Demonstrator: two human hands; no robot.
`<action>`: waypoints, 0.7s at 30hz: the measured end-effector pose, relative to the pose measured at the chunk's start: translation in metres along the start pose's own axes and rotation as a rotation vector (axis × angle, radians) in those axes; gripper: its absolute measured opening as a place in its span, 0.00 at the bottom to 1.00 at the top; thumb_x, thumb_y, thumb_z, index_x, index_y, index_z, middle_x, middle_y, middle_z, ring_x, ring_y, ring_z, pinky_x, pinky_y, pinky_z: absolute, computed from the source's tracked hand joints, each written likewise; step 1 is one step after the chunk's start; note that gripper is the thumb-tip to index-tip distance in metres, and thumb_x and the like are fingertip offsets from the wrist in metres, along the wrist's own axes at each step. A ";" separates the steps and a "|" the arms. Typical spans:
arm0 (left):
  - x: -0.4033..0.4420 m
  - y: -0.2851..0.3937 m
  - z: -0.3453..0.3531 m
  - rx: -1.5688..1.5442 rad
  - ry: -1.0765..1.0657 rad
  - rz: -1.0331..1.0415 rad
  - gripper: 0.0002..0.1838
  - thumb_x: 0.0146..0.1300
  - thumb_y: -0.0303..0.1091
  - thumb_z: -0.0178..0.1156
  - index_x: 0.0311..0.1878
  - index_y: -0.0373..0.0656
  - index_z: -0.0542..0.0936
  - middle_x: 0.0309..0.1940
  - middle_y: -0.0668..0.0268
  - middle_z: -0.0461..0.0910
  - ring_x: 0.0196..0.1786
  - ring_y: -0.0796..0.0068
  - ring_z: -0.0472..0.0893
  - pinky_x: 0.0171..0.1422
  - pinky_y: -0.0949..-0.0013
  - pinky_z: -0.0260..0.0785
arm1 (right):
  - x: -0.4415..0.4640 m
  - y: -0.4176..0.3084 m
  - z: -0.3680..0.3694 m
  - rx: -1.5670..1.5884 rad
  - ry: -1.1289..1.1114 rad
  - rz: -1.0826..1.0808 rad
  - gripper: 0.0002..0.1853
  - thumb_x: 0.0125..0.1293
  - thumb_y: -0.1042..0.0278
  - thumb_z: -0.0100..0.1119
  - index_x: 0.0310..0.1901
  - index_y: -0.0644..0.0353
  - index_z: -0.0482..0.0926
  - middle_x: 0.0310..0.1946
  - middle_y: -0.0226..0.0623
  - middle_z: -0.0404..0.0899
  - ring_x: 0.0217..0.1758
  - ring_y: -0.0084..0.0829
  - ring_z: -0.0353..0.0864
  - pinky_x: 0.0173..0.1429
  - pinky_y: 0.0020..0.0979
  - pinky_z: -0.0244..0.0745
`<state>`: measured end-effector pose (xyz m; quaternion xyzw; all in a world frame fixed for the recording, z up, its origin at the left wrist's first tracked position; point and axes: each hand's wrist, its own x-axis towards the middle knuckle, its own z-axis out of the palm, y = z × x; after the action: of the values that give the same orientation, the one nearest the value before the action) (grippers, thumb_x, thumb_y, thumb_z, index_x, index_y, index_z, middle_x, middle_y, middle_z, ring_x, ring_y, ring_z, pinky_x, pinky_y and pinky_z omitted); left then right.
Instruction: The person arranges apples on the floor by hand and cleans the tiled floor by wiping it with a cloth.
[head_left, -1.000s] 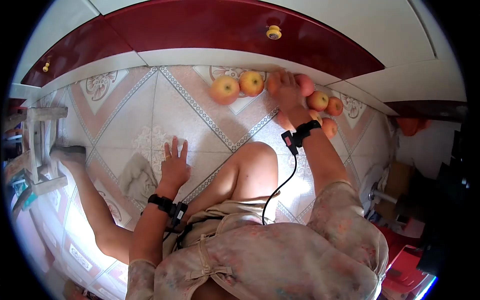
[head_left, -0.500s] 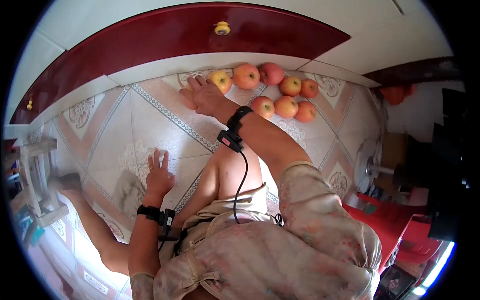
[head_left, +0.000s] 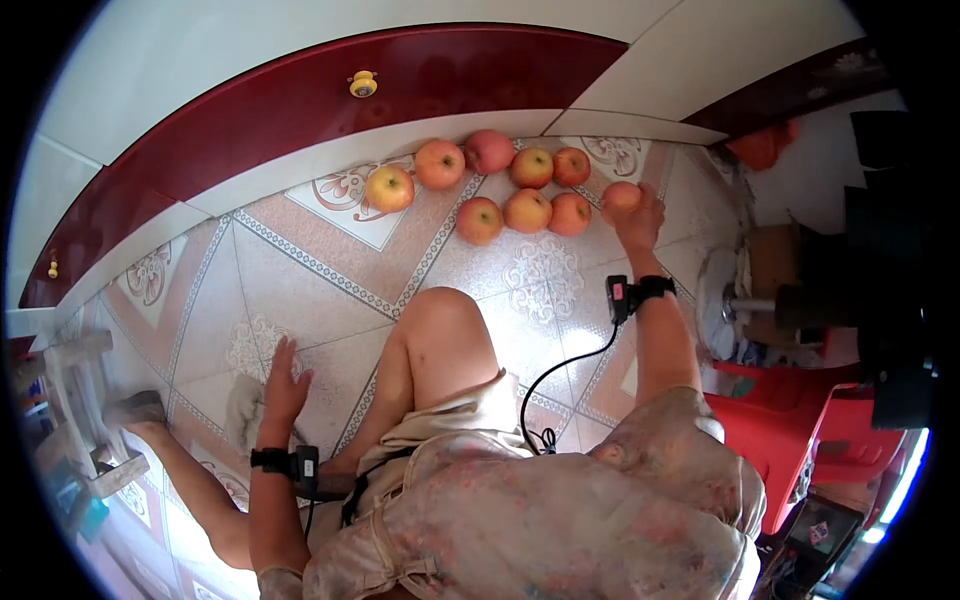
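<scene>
My right hand (head_left: 640, 217) is wrapped round an apple (head_left: 621, 196) at the right end of the apples on the tiled floor. Nearest to it are a red-yellow apple (head_left: 570, 213) and a smaller apple (head_left: 571, 166). Several more lie to the left: a yellow-red apple (head_left: 389, 188), an orange-red apple (head_left: 439, 164), a deep pink apple (head_left: 489, 151) and a front apple (head_left: 480, 220). My left hand (head_left: 286, 382) is open over the floor beside a crumpled cloth (head_left: 243, 410), holding nothing.
A white cabinet base with a dark red drawer (head_left: 430, 75) curves behind the apples. A wooden stool (head_left: 95, 420) stands at the left near my foot. Red plastic chairs (head_left: 770, 425) and a fan-like stand (head_left: 722, 305) are on the right.
My right hand has moved from the left end of the apples to the right end, carrying an apple. The view has turned to the right. My left hand has rotated onto its side.
</scene>
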<state>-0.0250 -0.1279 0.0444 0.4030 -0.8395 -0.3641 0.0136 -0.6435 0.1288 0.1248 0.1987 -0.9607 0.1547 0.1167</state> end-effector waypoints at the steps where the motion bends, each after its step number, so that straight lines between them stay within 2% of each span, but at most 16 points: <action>1: -0.005 0.011 -0.013 -0.001 0.085 0.039 0.34 0.56 0.23 0.64 0.68 0.38 0.67 0.72 0.48 0.63 0.74 0.49 0.63 0.76 0.57 0.57 | 0.007 0.009 0.003 -0.036 -0.031 0.066 0.45 0.44 0.50 0.77 0.64 0.53 0.68 0.59 0.53 0.70 0.65 0.55 0.69 0.66 0.48 0.69; 2: -0.009 0.011 -0.022 0.038 0.106 0.011 0.34 0.56 0.23 0.64 0.68 0.38 0.68 0.71 0.47 0.63 0.73 0.48 0.64 0.75 0.56 0.57 | 0.010 0.015 0.007 -0.074 -0.062 0.132 0.48 0.41 0.47 0.79 0.65 0.54 0.67 0.59 0.56 0.69 0.66 0.55 0.69 0.65 0.47 0.70; 5: -0.017 -0.016 -0.039 0.158 0.183 -0.064 0.33 0.56 0.23 0.63 0.67 0.38 0.69 0.70 0.46 0.65 0.71 0.46 0.66 0.74 0.55 0.59 | 0.024 0.017 0.032 -0.124 -0.337 0.342 0.51 0.43 0.41 0.76 0.67 0.52 0.64 0.61 0.56 0.67 0.67 0.57 0.67 0.68 0.47 0.68; 8: -0.035 -0.050 -0.059 0.289 0.238 -0.162 0.32 0.55 0.24 0.62 0.66 0.37 0.69 0.69 0.45 0.66 0.70 0.45 0.67 0.71 0.53 0.61 | 0.020 0.004 0.052 -0.170 -0.364 0.490 0.50 0.46 0.37 0.71 0.69 0.51 0.63 0.63 0.56 0.66 0.68 0.57 0.66 0.71 0.47 0.65; 9: -0.041 -0.058 -0.063 0.274 0.270 -0.201 0.32 0.55 0.24 0.62 0.66 0.36 0.69 0.69 0.46 0.66 0.70 0.46 0.67 0.72 0.53 0.61 | 0.019 -0.003 0.051 -0.178 -0.368 0.519 0.49 0.49 0.34 0.66 0.70 0.50 0.62 0.64 0.58 0.65 0.69 0.56 0.66 0.72 0.47 0.64; 12: -0.068 -0.069 -0.069 0.319 0.275 -0.328 0.32 0.57 0.27 0.62 0.67 0.36 0.69 0.70 0.44 0.64 0.71 0.45 0.66 0.74 0.53 0.58 | 0.021 -0.007 0.052 -0.142 -0.364 0.470 0.50 0.50 0.33 0.64 0.72 0.50 0.61 0.66 0.58 0.64 0.70 0.56 0.64 0.72 0.47 0.63; 13: -0.075 -0.072 -0.068 0.347 0.267 -0.365 0.32 0.58 0.28 0.63 0.67 0.35 0.68 0.70 0.44 0.64 0.71 0.45 0.66 0.74 0.53 0.57 | 0.023 -0.005 0.053 -0.185 -0.348 0.382 0.47 0.54 0.35 0.61 0.72 0.51 0.62 0.63 0.58 0.69 0.66 0.57 0.69 0.70 0.47 0.66; 16: -0.090 -0.111 -0.053 0.344 0.166 -0.545 0.32 0.61 0.32 0.62 0.68 0.36 0.67 0.70 0.40 0.61 0.73 0.43 0.61 0.76 0.52 0.54 | 0.034 0.029 0.075 -0.098 -0.322 0.252 0.39 0.60 0.41 0.60 0.68 0.56 0.68 0.56 0.57 0.76 0.60 0.57 0.76 0.66 0.46 0.71; 17: -0.096 -0.132 -0.045 0.257 0.150 -0.543 0.36 0.62 0.35 0.63 0.71 0.36 0.63 0.71 0.37 0.59 0.75 0.40 0.56 0.78 0.51 0.51 | 0.022 0.032 0.079 -0.058 -0.147 0.146 0.30 0.63 0.48 0.58 0.61 0.59 0.74 0.50 0.59 0.79 0.55 0.57 0.79 0.63 0.46 0.73; 20: -0.100 -0.125 -0.036 0.065 0.202 -0.506 0.41 0.60 0.37 0.65 0.74 0.37 0.58 0.72 0.38 0.57 0.76 0.40 0.55 0.78 0.50 0.49 | 0.013 0.009 0.033 0.087 -0.337 0.234 0.29 0.63 0.50 0.58 0.62 0.57 0.73 0.58 0.55 0.74 0.62 0.57 0.72 0.68 0.48 0.67; 21: -0.104 -0.115 -0.033 0.133 0.272 -0.515 0.45 0.58 0.38 0.66 0.75 0.38 0.55 0.72 0.36 0.56 0.76 0.39 0.54 0.79 0.50 0.47 | 0.003 0.009 0.032 0.118 -0.292 0.170 0.28 0.63 0.52 0.57 0.61 0.58 0.73 0.57 0.56 0.75 0.62 0.57 0.73 0.68 0.47 0.67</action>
<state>0.1318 -0.1231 0.0251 0.6479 -0.7221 -0.2422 0.0068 -0.6552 0.1249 0.0941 0.1433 -0.9701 0.1895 -0.0495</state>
